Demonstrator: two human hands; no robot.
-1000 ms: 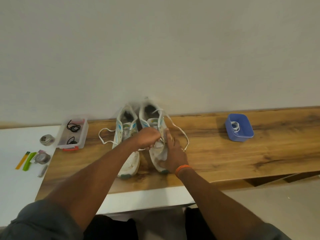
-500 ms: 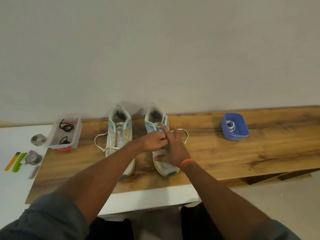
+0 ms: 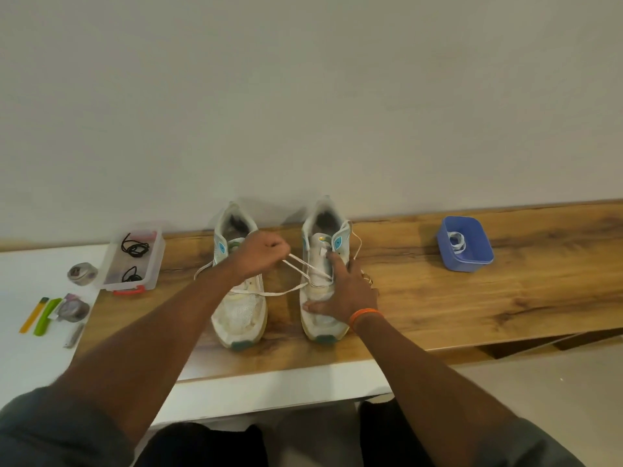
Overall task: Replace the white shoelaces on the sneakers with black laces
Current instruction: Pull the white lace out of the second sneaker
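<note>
Two white sneakers stand side by side on the wooden board, toes toward me. My left hand hovers over the left sneaker and pinches a white lace drawn out taut from the right sneaker. My right hand lies flat on the right sneaker with fingers spread, pressing it down. Black laces lie coiled in a clear plastic box at the left. The left sneaker's white lace trails off to its left side.
A blue tub with a coiled white lace stands at the right on the board. On the white table at the left lie two tape rolls, a yellow and a green stick, and a small metal tool. The wall is close behind the sneakers.
My left hand has moved left from the right sneaker, drawing a white lace out with it. My right hand has flattened onto the right sneaker. The sneakers stand further apart.
</note>
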